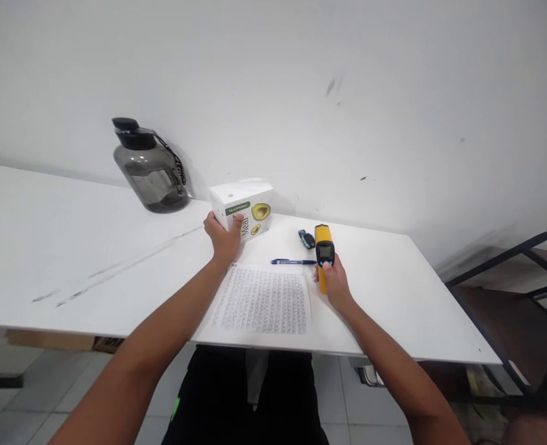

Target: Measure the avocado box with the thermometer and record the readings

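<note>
My left hand [225, 238] grips the lower left part of a white box [250, 213] with avocado pictures and the word "Meal" on its front. The thumb lies across the front face, and the box stands tilted near the wall. In my right hand [337, 284] is a yellow and black infrared thermometer [324, 244], its small screen facing me and my thumb by the blue buttons. Between the hands lie a blue pen [293, 262] and a small dark object with a teal part [307, 239]. A sheet of paper [264, 303] covered in rows of marks lies in front of them.
A large grey water jug [150, 173] with a black lid stands at the back left against the wall. The white table [115, 266] ends close to my legs. A dark metal-framed chair or rack [509, 315] stands beyond its right end.
</note>
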`<move>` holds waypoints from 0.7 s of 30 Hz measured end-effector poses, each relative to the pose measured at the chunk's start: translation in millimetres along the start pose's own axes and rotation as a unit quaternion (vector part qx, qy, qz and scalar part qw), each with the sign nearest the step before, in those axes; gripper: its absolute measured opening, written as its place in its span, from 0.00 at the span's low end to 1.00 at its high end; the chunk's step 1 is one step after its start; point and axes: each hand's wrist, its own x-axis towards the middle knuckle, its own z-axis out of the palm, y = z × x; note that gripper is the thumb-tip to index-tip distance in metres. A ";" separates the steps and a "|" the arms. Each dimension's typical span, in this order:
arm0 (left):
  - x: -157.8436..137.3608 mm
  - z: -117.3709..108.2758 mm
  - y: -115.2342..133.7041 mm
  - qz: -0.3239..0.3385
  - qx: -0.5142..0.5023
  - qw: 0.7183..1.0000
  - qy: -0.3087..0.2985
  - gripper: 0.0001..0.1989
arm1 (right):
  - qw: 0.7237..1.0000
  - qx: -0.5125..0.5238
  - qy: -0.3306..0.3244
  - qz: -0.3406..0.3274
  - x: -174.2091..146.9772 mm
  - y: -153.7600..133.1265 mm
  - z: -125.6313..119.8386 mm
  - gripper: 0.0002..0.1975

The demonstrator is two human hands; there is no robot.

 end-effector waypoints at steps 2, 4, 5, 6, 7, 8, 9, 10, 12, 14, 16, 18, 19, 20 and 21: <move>0.1 0.0 -0.4 -0.001 0.000 1.000 0.000 0.37 | 1.000 0.018 -0.006 0.003 -0.3 -1.1 0.6 0.23; 0.2 0.0 -0.5 -0.002 -0.001 1.000 -0.001 0.36 | 1.000 0.025 -0.009 0.006 -1.0 -3.0 1.1 0.23; 0.2 0.0 -0.5 -0.001 -0.001 1.000 -0.002 0.36 | 1.000 0.024 -0.010 0.007 -1.3 -3.8 1.3 0.22; 0.3 0.1 -0.5 0.000 -0.002 1.000 -0.002 0.36 | 1.000 0.021 -0.010 0.006 -1.6 -4.6 1.4 0.22; 0.4 0.3 -0.7 0.002 -0.002 1.000 -0.001 0.36 | 1.000 0.017 -0.010 0.006 -1.9 -5.1 1.4 0.22; 0.5 0.4 -0.8 0.002 -0.002 1.000 0.001 0.36 | 1.000 0.013 -0.009 0.006 -2.0 -5.4 1.3 0.21; 0.6 0.6 -1.1 0.003 -0.002 1.000 0.002 0.36 | 1.000 0.008 -0.008 0.004 -2.0 -5.5 1.2 0.21; 0.7 0.8 -1.3 0.003 -0.002 1.000 0.003 0.36 | 1.000 0.004 -0.005 0.000 -2.0 -5.4 1.0 0.21; 0.7 1.0 -1.7 0.007 -0.004 1.000 0.003 0.36 | 1.000 -0.004 0.001 -0.007 -1.9 -5.1 0.5 0.21; 0.6 1.0 -1.7 0.010 -0.005 1.000 0.004 0.36 | 1.000 -0.007 0.005 -0.013 -1.7 -5.1 -0.1 0.20; 0.4 0.9 -1.4 0.011 -0.005 1.000 0.005 0.35 | 1.000 -0.008 0.008 -0.014 -1.7 -5.6 -0.6 0.19; 0.3 0.8 -1.0 0.010 -0.004 1.000 0.005 0.35 | 1.000 -0.007 0.011 -0.011 -1.7 -6.2 -1.0 0.18; 0.3 0.8 -0.8 0.009 -0.005 1.000 0.004 0.35 | 1.000 -0.007 0.010 -0.008 -1.7 -6.3 -1.1 0.17; 0.3 0.7 -0.6 0.010 -0.007 1.000 0.004 0.35 | 1.000 -0.007 0.010 -0.006 -1.7 -6.2 -1.2 0.17; 0.3 0.7 -0.5 0.011 -0.008 1.000 0.004 0.35 | 1.000 -0.007 0.008 -0.005 -1.7 -5.8 -1.2 0.17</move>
